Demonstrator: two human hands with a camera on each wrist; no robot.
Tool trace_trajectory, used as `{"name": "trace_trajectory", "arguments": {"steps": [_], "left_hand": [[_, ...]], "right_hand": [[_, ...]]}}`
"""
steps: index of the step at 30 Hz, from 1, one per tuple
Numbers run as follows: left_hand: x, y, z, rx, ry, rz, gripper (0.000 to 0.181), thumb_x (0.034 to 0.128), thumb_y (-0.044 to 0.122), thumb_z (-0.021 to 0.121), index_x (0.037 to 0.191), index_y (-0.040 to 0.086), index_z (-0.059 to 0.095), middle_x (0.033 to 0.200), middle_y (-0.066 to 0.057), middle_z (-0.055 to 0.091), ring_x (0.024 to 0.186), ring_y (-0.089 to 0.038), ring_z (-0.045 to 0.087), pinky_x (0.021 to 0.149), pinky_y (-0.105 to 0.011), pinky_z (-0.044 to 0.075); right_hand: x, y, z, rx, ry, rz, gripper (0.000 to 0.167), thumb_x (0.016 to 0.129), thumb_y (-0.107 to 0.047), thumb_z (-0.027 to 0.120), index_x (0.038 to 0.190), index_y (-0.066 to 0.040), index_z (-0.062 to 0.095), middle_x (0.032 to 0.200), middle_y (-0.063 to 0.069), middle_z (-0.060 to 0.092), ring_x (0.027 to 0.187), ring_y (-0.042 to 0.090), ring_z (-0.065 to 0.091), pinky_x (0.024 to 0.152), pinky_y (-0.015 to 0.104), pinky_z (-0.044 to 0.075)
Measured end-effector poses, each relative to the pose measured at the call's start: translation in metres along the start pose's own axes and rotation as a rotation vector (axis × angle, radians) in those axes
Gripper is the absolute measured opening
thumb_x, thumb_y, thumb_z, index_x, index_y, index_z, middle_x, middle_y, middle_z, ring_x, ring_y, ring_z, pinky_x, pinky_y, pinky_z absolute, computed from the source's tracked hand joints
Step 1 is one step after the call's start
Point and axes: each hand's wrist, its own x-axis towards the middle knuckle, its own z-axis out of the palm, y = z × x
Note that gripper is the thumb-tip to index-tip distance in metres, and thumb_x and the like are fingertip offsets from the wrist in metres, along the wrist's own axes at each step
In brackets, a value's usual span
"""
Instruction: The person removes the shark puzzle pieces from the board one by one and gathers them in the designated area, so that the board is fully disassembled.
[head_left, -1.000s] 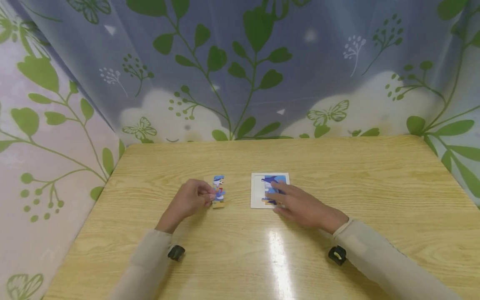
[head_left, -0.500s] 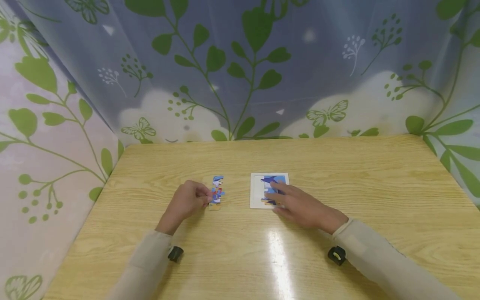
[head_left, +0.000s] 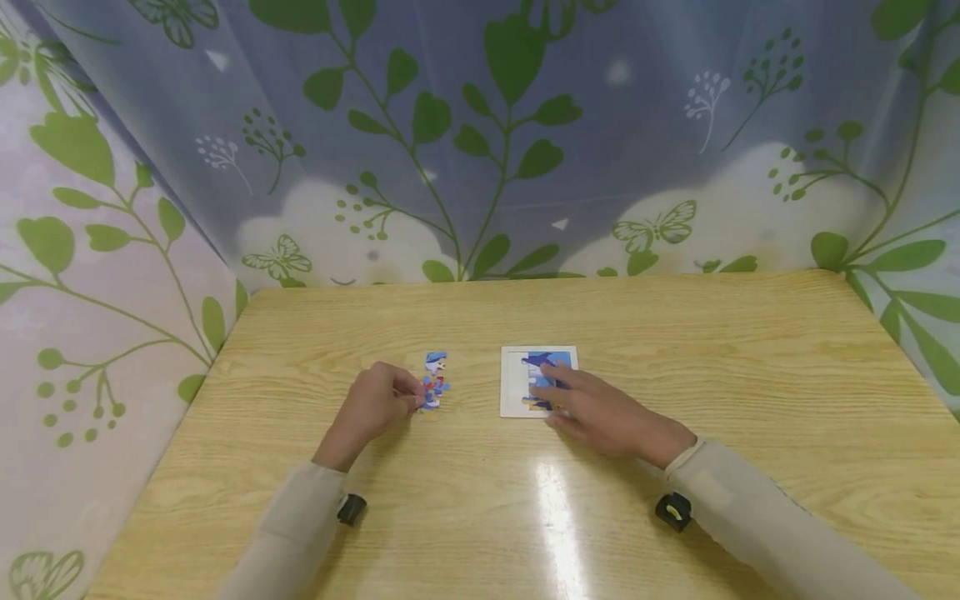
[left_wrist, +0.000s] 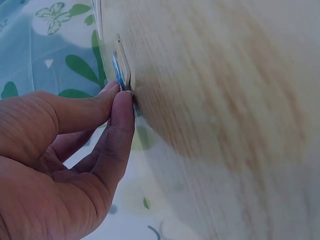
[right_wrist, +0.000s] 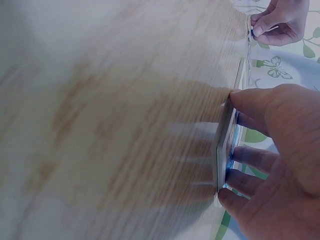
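In the head view, my left hand (head_left: 380,407) is at the left side of a short column of loose puzzle pieces (head_left: 436,362) printed with a cartoon figure in blue and white. Thumb and index finger pinch the lower puzzle piece (head_left: 431,402), and its tilted edge shows in the left wrist view past the fingertips. To the right lies a white-framed puzzle board (head_left: 514,402), with blue dolphin pieces on its right side and a bare strip on its left. My right hand (head_left: 600,408) rests on it, fingers spread over the pictures, thumb at the near edge. These fingers cover part of the picture.
The wooden table (head_left: 480,517) extends around both hands and carries a bright light reflection in front of the board. A leaf-patterned curtain (head_left: 480,150) hangs along the table's back and left sides. Each wrist wears a small black device (head_left: 673,510).
My left hand has shifted slightly left, drawing the lower puzzle piece away from the line of the column. Its orange bottom shows less now. The right hand and the board stay put.
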Motion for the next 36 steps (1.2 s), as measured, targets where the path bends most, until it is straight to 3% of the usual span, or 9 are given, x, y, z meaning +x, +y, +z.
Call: {"name": "trace_trajectory", "arguments": {"steps": [6, 13, 26, 36], "left_hand": [[0.003, 0.006, 0.000, 0.008, 0.002, 0.020, 0.003, 0.0880, 0.008, 0.078, 0.085, 0.007, 0.078, 0.082, 0.000, 0.074, 0.078, -0.015, 0.066, 0.075, -0.037, 0.056], [0.013, 0.029, 0.007, -0.014, -0.015, 0.088, 0.004, 0.0893, 0.007, 0.077, 0.091, 0.004, 0.078, 0.086, -0.004, 0.075, 0.078, -0.015, 0.068, 0.072, -0.033, 0.056], [0.050, 0.083, 0.052, -0.007, -0.027, 0.177, 0.006, 0.0912, 0.008, 0.076, 0.096, 0.004, 0.079, 0.094, -0.007, 0.076, 0.089, -0.021, 0.071, 0.082, -0.036, 0.057], [0.063, 0.100, 0.075, 0.009, -0.042, 0.144, 0.014, 0.0907, 0.009, 0.076, 0.102, 0.001, 0.077, 0.098, -0.010, 0.076, 0.091, -0.022, 0.071, 0.080, -0.033, 0.058]], "right_hand": [[0.000, 0.000, 0.000, -0.005, 0.004, -0.006, 0.042, 0.103, -0.017, 0.060, 0.141, 0.001, 0.055, 0.152, 0.031, 0.038, 0.142, 0.048, 0.036, 0.112, 0.059, 0.034], [-0.001, 0.002, 0.001, -0.008, 0.005, -0.009, 0.043, 0.104, -0.018, 0.060, 0.142, 0.001, 0.055, 0.153, 0.031, 0.038, 0.141, 0.048, 0.036, 0.112, 0.059, 0.035], [0.000, 0.002, 0.001, -0.007, 0.003, -0.003, 0.044, 0.103, -0.018, 0.061, 0.142, 0.000, 0.055, 0.153, 0.032, 0.038, 0.142, 0.049, 0.035, 0.112, 0.059, 0.035], [0.000, 0.001, 0.001, -0.010, -0.004, -0.009, 0.045, 0.103, -0.018, 0.060, 0.143, 0.002, 0.053, 0.153, 0.033, 0.035, 0.143, 0.050, 0.032, 0.113, 0.060, 0.032]]}}
